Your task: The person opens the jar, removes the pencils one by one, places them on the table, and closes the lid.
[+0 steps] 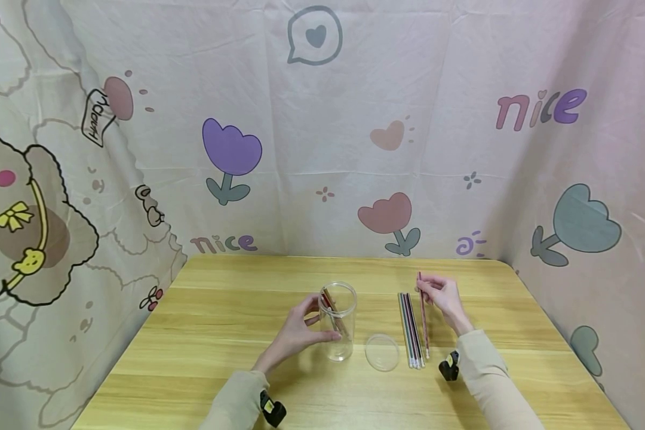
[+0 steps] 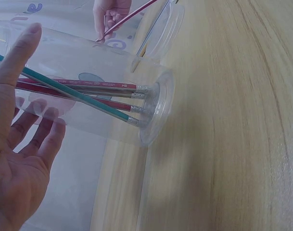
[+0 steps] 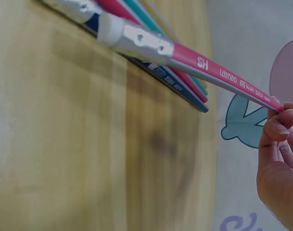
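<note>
A clear plastic jar [image 1: 340,346] stands upright on the table, and my left hand [image 1: 295,331] grips its side with the thumb and fingers round it. Several pencils [image 2: 83,94] lean inside the jar, eraser ends down, in red, teal and brownish grey. My right hand [image 1: 441,295] pinches a red pencil [image 3: 213,70] near its far end; its white eraser end points toward me. Beside that pencil, a row of several loose pencils [image 1: 410,331] lies on the table in various colours. Between jar and row sits a round clear lid [image 1: 382,352].
The wooden table [image 1: 204,334] runs back to a printed cloth [image 1: 312,119] hung behind it and along both sides. A black wrist camera [image 1: 272,409] is strapped to the left sleeve, another black camera [image 1: 449,366] to the right one.
</note>
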{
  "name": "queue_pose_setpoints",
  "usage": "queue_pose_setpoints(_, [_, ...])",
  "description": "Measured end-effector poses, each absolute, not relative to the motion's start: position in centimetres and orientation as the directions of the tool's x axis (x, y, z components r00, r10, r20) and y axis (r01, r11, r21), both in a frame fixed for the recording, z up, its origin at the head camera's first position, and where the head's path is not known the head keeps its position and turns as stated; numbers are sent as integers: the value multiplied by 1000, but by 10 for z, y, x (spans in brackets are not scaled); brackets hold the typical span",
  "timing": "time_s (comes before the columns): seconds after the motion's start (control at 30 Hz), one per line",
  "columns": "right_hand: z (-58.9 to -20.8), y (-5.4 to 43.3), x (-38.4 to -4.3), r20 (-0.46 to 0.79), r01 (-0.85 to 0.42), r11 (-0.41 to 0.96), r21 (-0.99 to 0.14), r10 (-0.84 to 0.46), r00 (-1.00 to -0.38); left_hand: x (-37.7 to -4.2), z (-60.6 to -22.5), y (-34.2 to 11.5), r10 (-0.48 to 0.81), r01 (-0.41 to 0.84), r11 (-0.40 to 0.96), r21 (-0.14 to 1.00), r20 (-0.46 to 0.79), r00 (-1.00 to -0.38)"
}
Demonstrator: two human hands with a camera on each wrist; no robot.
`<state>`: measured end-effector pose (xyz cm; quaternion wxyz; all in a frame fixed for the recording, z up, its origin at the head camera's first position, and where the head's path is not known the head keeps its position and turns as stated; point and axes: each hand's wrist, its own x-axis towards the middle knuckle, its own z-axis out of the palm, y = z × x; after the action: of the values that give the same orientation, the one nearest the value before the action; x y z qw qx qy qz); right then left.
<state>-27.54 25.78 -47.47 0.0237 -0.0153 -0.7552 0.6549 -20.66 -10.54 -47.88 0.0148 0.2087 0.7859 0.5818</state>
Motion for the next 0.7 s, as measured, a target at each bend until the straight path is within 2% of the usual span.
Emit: queue_pose_setpoints(0.7, [-491,259,-275,-47,54,127,-990,58,-997,-205,-477,-105,343,294,226,929,207,-916])
